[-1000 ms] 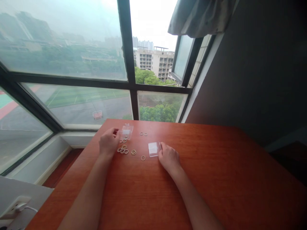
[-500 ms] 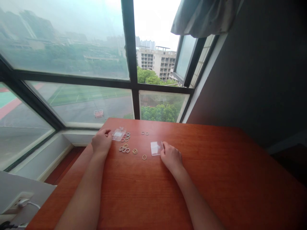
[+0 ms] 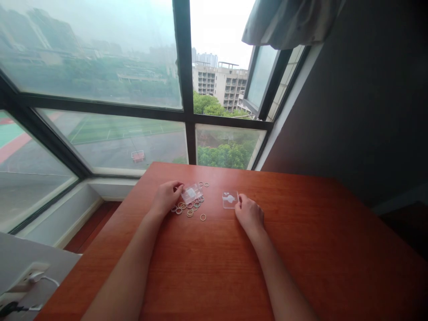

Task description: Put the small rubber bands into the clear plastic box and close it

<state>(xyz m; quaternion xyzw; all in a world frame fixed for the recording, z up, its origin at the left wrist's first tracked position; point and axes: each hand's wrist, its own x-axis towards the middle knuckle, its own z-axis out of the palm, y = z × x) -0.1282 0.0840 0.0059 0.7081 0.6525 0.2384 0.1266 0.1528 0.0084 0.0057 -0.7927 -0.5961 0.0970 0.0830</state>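
My left hand (image 3: 167,196) pinches the left edge of a clear plastic case (image 3: 192,193), which has a white patch on it. The case sits among a cluster of small pale rings (image 3: 190,213) and partly covers some. My right hand (image 3: 249,211) grips the right edge of a clear square plastic piece (image 3: 230,200) with white marks, apart from the rings. One single ring (image 3: 203,217) lies nearer me, between the hands. Beyond the case lie two more rings (image 3: 206,184). My fingertips are small and partly hidden.
Everything lies on a reddish-brown wooden table (image 3: 200,267). Dark window frames (image 3: 189,133) stand behind its far edge, and a grey wall (image 3: 361,111) rises at the right. A plug with a white cable (image 3: 50,280) sits in a wall socket at lower left.
My left hand has moved right with the clear case, and several rings are shifted right and gathered closer. My right hand has moved the clear piece to the right and slightly away from me.
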